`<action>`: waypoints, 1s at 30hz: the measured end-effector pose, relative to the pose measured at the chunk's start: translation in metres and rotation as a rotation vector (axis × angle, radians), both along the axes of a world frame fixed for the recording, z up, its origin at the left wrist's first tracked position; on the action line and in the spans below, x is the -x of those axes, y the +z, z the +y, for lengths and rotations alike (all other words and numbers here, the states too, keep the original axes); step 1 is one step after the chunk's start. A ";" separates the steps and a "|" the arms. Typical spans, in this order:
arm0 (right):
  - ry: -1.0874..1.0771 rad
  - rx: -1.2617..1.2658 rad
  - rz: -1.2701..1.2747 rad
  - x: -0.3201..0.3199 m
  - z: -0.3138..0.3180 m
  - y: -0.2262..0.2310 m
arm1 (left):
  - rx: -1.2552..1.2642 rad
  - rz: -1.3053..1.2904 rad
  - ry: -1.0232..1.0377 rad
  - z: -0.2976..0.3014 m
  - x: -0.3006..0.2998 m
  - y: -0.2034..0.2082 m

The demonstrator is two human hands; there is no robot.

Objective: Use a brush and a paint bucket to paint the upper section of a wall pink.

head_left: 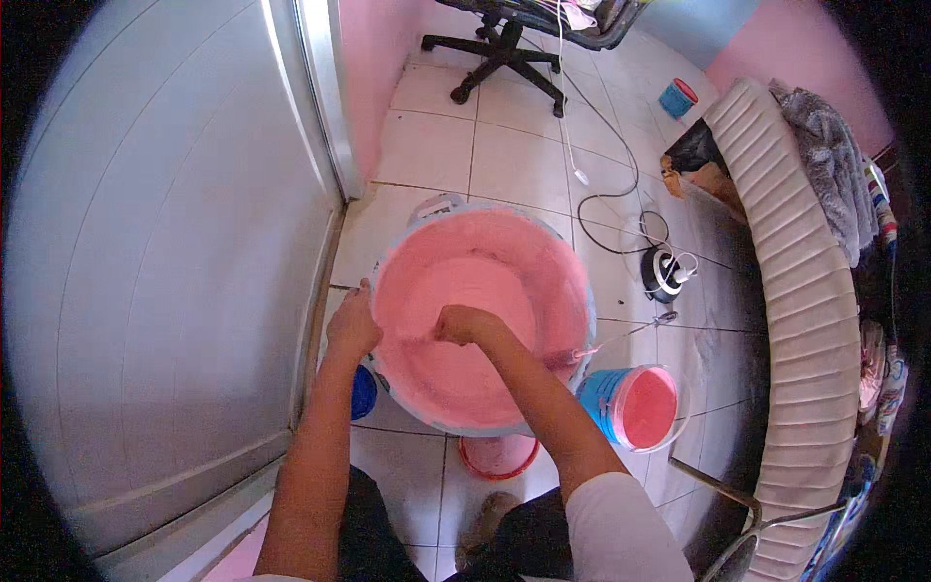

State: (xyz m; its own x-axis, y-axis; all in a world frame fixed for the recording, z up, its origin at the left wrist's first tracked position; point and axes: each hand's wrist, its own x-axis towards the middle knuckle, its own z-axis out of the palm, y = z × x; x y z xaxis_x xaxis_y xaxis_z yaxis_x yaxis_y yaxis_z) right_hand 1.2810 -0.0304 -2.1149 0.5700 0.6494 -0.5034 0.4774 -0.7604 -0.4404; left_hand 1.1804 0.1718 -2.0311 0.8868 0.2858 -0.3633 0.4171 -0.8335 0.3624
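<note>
A large round tub (pixel 584 291) stands on the floor in front of me, its inside coated and partly filled with a pink mass. My left hand (pixel 354 325) grips the tub's left rim. Inside the tub, my right hand (pixel 463 325) is closed low over the pink mass; what it holds is hidden, though a pinkish streak or tool shows just left of the fist. Behind my right forearm, a pink-smeared utensil (pixel 572 357) leans at the right rim. Just right of the tub stands a blue bucket (pixel 598 403) with pink contents.
Near my feet is a pink container with a red rim (pixel 499 458); a blue one (pixel 364 391) sits by the door (pixel 165 242). Cables and a black-and-white power reel (pixel 663 275) lie to the right. Beyond are an office chair (pixel 504 58), a small blue tub (pixel 678 98) and a padded bench (pixel 795 291).
</note>
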 end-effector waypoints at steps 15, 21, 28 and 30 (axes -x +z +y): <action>0.010 -0.023 -0.527 0.007 0.010 0.038 | -0.019 0.025 -0.001 -0.004 0.002 0.021; -0.230 0.031 -0.632 -0.001 0.013 0.000 | -0.033 -0.020 -0.004 0.007 0.003 -0.006; -0.463 0.058 -0.757 -0.028 -0.072 -0.004 | -0.011 0.030 -0.022 0.003 0.002 0.001; -0.486 0.187 -0.716 -0.018 -0.058 0.034 | -0.021 0.031 0.017 0.016 0.011 0.002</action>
